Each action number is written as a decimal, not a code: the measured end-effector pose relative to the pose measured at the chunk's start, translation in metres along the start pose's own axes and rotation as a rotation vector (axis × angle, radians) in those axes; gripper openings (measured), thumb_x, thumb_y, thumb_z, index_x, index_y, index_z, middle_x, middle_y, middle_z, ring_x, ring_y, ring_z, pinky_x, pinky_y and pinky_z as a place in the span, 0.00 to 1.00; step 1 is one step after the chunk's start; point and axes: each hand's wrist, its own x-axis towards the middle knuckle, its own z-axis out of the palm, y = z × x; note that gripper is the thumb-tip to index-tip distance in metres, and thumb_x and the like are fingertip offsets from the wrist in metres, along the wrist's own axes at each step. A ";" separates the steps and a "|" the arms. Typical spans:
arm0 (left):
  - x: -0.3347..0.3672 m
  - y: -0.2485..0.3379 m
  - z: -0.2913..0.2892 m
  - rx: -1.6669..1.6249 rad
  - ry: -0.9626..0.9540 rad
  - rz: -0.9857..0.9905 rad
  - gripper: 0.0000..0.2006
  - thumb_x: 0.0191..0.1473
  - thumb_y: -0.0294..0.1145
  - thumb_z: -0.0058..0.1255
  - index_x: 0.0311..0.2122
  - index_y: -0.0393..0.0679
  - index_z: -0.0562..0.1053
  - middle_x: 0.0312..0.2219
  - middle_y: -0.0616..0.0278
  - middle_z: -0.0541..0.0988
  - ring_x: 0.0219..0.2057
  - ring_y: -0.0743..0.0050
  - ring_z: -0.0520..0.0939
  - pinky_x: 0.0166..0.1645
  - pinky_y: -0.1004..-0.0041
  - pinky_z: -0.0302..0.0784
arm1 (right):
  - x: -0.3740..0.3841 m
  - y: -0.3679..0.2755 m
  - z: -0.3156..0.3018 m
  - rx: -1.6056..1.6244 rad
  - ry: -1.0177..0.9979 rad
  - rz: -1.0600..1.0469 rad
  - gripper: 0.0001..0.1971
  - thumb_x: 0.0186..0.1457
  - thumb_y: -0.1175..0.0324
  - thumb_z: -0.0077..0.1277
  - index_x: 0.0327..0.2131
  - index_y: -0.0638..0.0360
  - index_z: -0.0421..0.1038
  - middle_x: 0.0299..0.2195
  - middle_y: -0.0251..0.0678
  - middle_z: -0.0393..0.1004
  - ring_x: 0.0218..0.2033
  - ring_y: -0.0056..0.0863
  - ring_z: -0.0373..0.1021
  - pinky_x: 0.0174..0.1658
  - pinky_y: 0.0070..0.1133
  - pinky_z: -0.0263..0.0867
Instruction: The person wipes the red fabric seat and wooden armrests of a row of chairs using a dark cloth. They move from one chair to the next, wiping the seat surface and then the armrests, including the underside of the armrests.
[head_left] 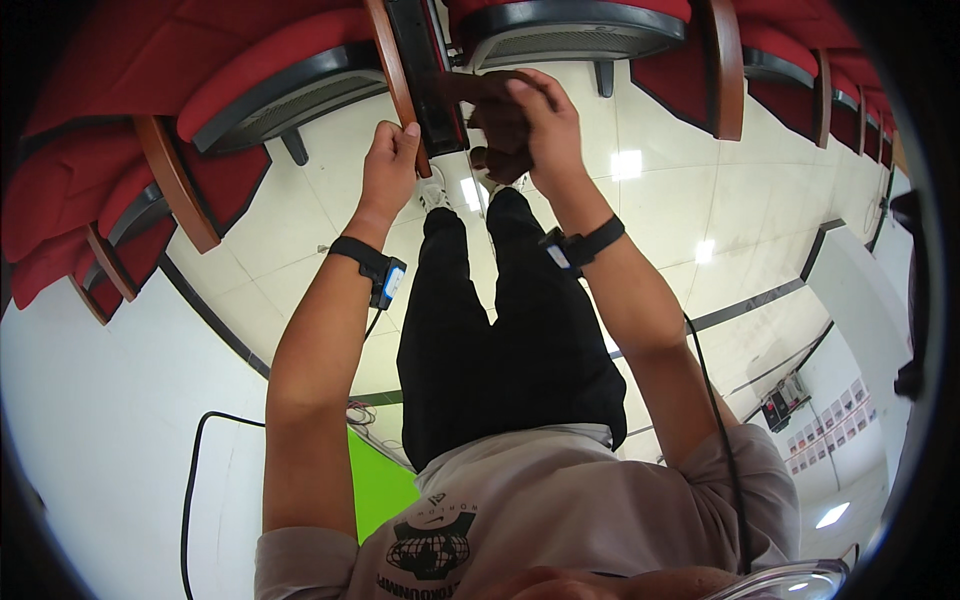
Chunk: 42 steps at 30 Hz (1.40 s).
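My left hand (392, 165) is closed around the front end of a wooden armrest (396, 75), the thumb lying along its top. In my right hand (548, 125) is a crumpled dark brown cloth (502, 120), pinched between thumb and fingers and hanging down. The cloth is close to the right side of a black panel (428, 90) that runs beside the armrest. Whether the cloth touches the panel I cannot tell, as its left edge is blurred.
Red seats with black undersides stand either side, one (285, 75) at left and another (580, 30) at right. More wooden armrests (728, 80) follow along the row. Below is a pale tiled floor (660, 190). A black cable (190, 500) loops at the left; wrist straps sit on both forearms.
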 end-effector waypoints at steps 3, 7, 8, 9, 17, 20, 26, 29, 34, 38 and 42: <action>0.001 -0.002 -0.001 0.019 0.003 0.021 0.20 0.76 0.51 0.49 0.37 0.46 0.64 0.24 0.67 0.72 0.24 0.82 0.74 0.30 0.75 0.75 | -0.008 -0.014 -0.019 0.355 -0.183 0.062 0.22 0.69 0.58 0.53 0.60 0.59 0.72 0.54 0.40 0.79 0.54 0.34 0.76 0.59 0.31 0.72; -0.003 0.004 0.002 0.033 0.029 -0.012 0.22 0.74 0.49 0.52 0.35 0.43 0.62 0.22 0.63 0.69 0.24 0.74 0.68 0.32 0.68 0.73 | -0.007 -0.029 -0.036 0.243 -0.184 0.026 0.23 0.69 0.57 0.51 0.61 0.60 0.69 0.57 0.42 0.77 0.58 0.37 0.74 0.63 0.33 0.70; -0.004 0.006 0.003 0.045 0.046 -0.010 0.22 0.74 0.49 0.53 0.35 0.43 0.62 0.22 0.63 0.69 0.24 0.73 0.68 0.32 0.67 0.73 | -0.005 -0.031 -0.037 0.154 -0.135 0.005 0.23 0.70 0.57 0.51 0.61 0.59 0.69 0.56 0.42 0.77 0.57 0.37 0.75 0.63 0.34 0.71; -0.005 0.008 0.004 0.045 0.059 0.001 0.22 0.74 0.49 0.53 0.35 0.43 0.62 0.22 0.62 0.69 0.24 0.72 0.69 0.32 0.67 0.73 | -0.002 -0.031 -0.039 0.142 -0.100 0.012 0.23 0.71 0.57 0.51 0.61 0.59 0.68 0.56 0.42 0.78 0.56 0.37 0.76 0.62 0.34 0.72; -0.003 0.021 0.010 0.168 0.072 0.052 0.23 0.70 0.45 0.60 0.31 0.41 0.63 0.20 0.60 0.70 0.22 0.66 0.69 0.32 0.65 0.74 | 0.017 -0.013 -0.048 0.123 0.061 0.022 0.18 0.72 0.64 0.53 0.59 0.59 0.69 0.51 0.40 0.81 0.48 0.34 0.81 0.52 0.29 0.79; 0.007 0.030 0.026 0.315 0.068 0.097 0.22 0.66 0.41 0.64 0.28 0.40 0.66 0.19 0.58 0.72 0.21 0.58 0.72 0.32 0.64 0.75 | 0.020 -0.004 -0.048 0.099 0.093 -0.025 0.18 0.68 0.64 0.61 0.56 0.61 0.74 0.47 0.35 0.82 0.46 0.25 0.78 0.51 0.24 0.75; 0.027 0.033 0.064 0.373 0.120 0.084 0.14 0.62 0.36 0.65 0.31 0.40 0.74 0.22 0.55 0.80 0.23 0.53 0.82 0.32 0.62 0.78 | 0.031 0.006 -0.043 -0.114 0.012 -0.105 0.20 0.66 0.65 0.64 0.57 0.62 0.74 0.50 0.36 0.82 0.50 0.23 0.76 0.54 0.23 0.73; 0.026 0.021 0.057 0.092 0.138 -0.048 0.11 0.64 0.33 0.62 0.32 0.40 0.74 0.21 0.60 0.80 0.22 0.66 0.81 0.30 0.66 0.79 | 0.031 0.020 -0.033 -0.222 -0.178 -0.104 0.24 0.68 0.67 0.63 0.63 0.61 0.70 0.56 0.37 0.78 0.56 0.26 0.74 0.61 0.24 0.70; 0.013 -0.008 0.013 -0.065 0.274 -0.123 0.09 0.67 0.31 0.59 0.35 0.41 0.73 0.22 0.67 0.77 0.23 0.83 0.78 0.26 0.74 0.77 | 0.015 0.068 0.001 -1.013 -0.406 -0.597 0.42 0.53 0.68 0.70 0.71 0.42 0.65 0.68 0.48 0.62 0.69 0.62 0.57 0.72 0.47 0.60; 0.015 -0.022 -0.015 -0.046 0.334 -0.098 0.07 0.67 0.30 0.58 0.37 0.41 0.74 0.22 0.68 0.76 0.21 0.82 0.77 0.26 0.73 0.76 | 0.044 0.085 0.027 -1.201 -0.295 -0.865 0.37 0.52 0.65 0.71 0.66 0.34 0.71 0.68 0.44 0.62 0.68 0.62 0.58 0.70 0.46 0.62; 0.036 -0.016 -0.036 0.015 0.389 0.004 0.05 0.66 0.29 0.59 0.40 0.42 0.75 0.22 0.68 0.76 0.21 0.81 0.76 0.29 0.73 0.75 | 0.101 0.066 0.067 -1.303 -0.183 -1.043 0.32 0.53 0.63 0.70 0.63 0.35 0.74 0.68 0.43 0.64 0.68 0.58 0.59 0.69 0.46 0.63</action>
